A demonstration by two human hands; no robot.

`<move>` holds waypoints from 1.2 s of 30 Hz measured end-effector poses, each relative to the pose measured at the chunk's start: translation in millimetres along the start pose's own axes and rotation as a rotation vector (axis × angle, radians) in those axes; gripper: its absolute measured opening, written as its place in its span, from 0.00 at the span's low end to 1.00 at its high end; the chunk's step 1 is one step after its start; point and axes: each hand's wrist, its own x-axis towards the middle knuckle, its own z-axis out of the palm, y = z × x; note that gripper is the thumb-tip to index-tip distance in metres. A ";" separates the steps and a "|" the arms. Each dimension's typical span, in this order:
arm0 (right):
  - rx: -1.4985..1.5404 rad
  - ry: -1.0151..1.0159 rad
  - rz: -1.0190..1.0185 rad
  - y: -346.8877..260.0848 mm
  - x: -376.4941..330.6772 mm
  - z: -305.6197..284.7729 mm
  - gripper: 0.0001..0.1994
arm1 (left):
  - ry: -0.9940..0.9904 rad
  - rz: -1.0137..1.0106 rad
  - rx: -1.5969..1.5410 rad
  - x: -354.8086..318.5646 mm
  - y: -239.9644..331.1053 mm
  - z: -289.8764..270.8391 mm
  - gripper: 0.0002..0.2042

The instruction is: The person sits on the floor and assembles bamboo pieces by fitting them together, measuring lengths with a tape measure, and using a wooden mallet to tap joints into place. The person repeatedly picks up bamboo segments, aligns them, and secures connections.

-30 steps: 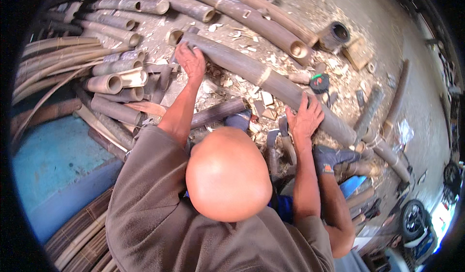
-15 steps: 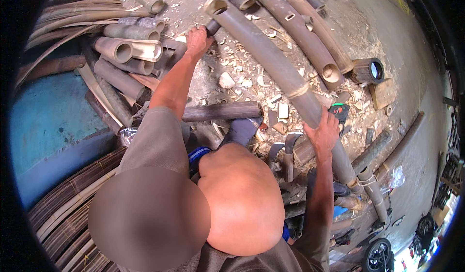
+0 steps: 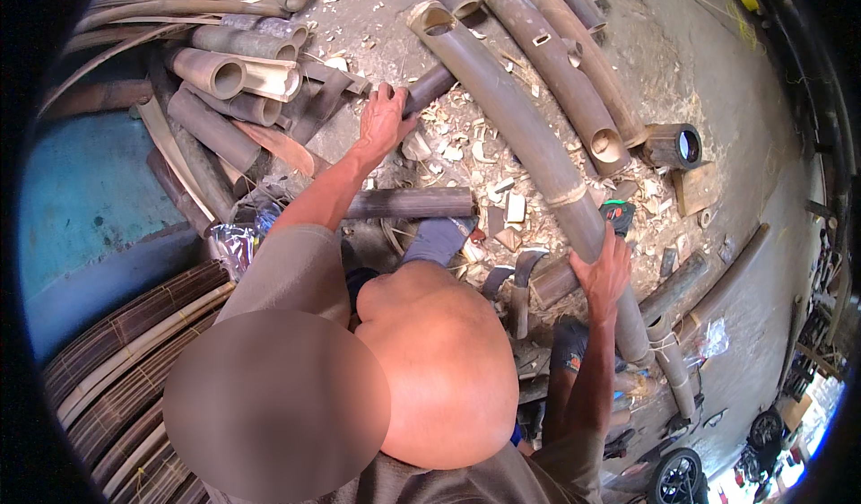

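My right hand (image 3: 603,271) is wrapped round the lower part of a long grey-brown bamboo pole (image 3: 511,109). The pole slants from the far middle, where its end is cut open, down to the right of my legs. To its left, my left hand (image 3: 386,118) grips a short dark bamboo tube (image 3: 430,90). The tube's far end meets the pole's left side or passes under it; which one I cannot tell. Another dark bamboo tube (image 3: 413,203) lies crosswise between my left forearm and the pole, close to my leg.
Pale wood chips (image 3: 484,150) litter the floor around the pole. Cut bamboo tubes (image 3: 215,73) are piled at the left, above a blue surface (image 3: 99,226). Further bamboo poles (image 3: 574,82), one with cut holes, lie beyond on the right, beside a short dark tube (image 3: 673,145).
My left hand has come nearer to me with the dark tube, and more of the tube shows. The long pole's far end has shifted slightly right. My right hand keeps its grip.
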 end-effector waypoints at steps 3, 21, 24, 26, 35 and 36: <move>0.013 0.034 -0.039 8.4 -5.0 5.4 0.44 | -0.060 0.022 -0.070 -8.3 -3.6 5.8 0.27; 0.021 -0.040 -0.127 24.0 -47.0 -1.0 0.47 | 0.015 0.007 0.056 6.5 -18.4 4.9 0.29; 0.020 -0.026 -0.117 28.1 -48.3 5.1 0.48 | 0.068 0.035 0.085 10.7 -11.2 8.0 0.30; 0.035 -0.039 -0.096 31.5 -50.5 9.9 0.48 | 0.099 0.083 0.180 17.6 -20.2 14.8 0.28; 0.005 -0.040 -0.017 20.5 -38.5 5.6 0.46 | 0.203 0.147 0.232 17.0 -29.0 29.9 0.26; -0.011 -0.025 -0.010 19.8 -40.0 5.8 0.47 | 0.225 0.173 0.242 19.3 -28.0 32.9 0.26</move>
